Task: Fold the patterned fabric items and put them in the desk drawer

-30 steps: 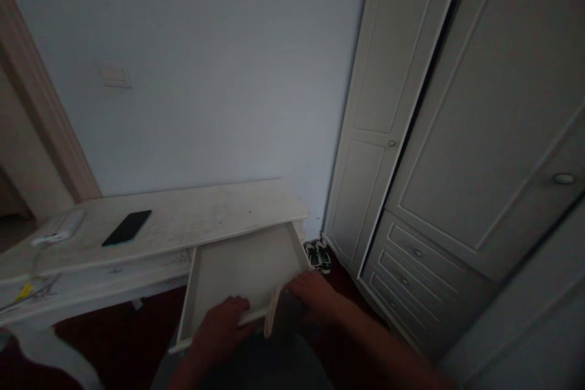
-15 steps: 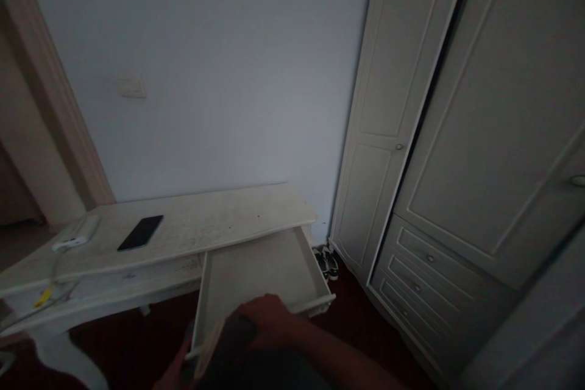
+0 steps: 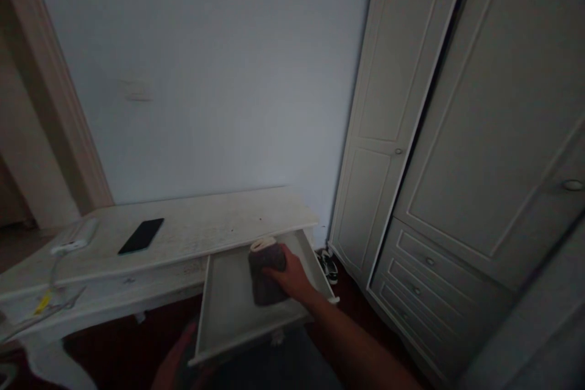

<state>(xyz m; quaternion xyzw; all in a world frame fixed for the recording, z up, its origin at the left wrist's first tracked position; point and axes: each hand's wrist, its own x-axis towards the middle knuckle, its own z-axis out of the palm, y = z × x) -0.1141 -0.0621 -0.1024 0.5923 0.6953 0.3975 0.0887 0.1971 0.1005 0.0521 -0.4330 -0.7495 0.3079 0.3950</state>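
Observation:
My right hand [image 3: 287, 271] is closed around a folded grey-brown cloth [image 3: 264, 283] with a pale inner fold at its top end. Both are over the pulled-out drawer [image 3: 223, 301], whose visible floor is pale; whether the cloth touches it, I cannot tell. At the drawer's front left corner, my left hand [image 3: 176, 359] is dark and blurred. Its fingers are mostly hidden, so its grip does not show. The drawer belongs to a worn white desk [image 3: 214, 210].
A dark phone [image 3: 141, 236] lies on the desktop, left of a white power strip [image 3: 75, 236] with its cable. To the right stands a pale wardrobe [image 3: 379, 195] with small knobs. Dark shoes [image 3: 328, 266] sit on the red floor between desk and wardrobe.
My right hand has carried the folded cloth forward and up, from near my body at the drawer's front to over its inside. My left hand stays near the front left corner.

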